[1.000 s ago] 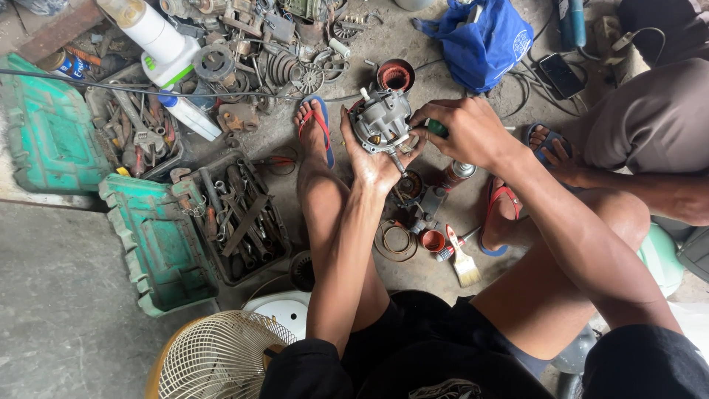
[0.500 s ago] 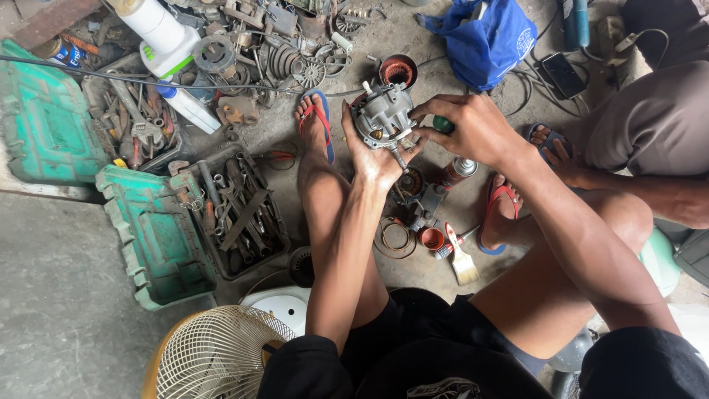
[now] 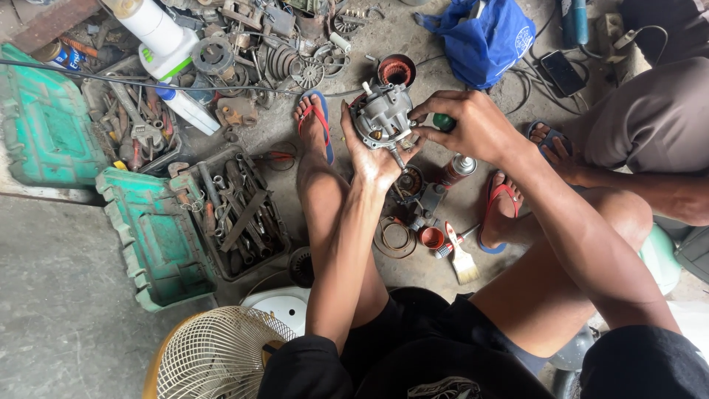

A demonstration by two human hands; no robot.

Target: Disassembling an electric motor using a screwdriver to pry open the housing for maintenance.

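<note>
My left hand (image 3: pixel 373 151) cradles a grey metal motor housing (image 3: pixel 382 114) from below, palm up, over the concrete floor between my feet. My right hand (image 3: pixel 473 125) grips a screwdriver with a green handle (image 3: pixel 443 122), its tip against the right side of the housing. A copper-wound stator (image 3: pixel 396 71) lies on the floor just beyond the housing. Below my hands sit a spray can (image 3: pixel 456 168), small motor parts (image 3: pixel 417 193) and a paintbrush (image 3: pixel 461 258).
An open green toolbox (image 3: pixel 159 236) holds several wrenches at the left. A second green case (image 3: pixel 44 125), a white bottle (image 3: pixel 155 33) and scattered metal parts lie beyond. A blue bag (image 3: pixel 484 37) is at the top. Another person's leg and foot (image 3: pixel 628 159) are at the right. A fan grille (image 3: pixel 218 355) sits near my lap.
The view has shifted slightly downward. Both hands stay on the motor housing, with the right hand's screwdriver still at its side.
</note>
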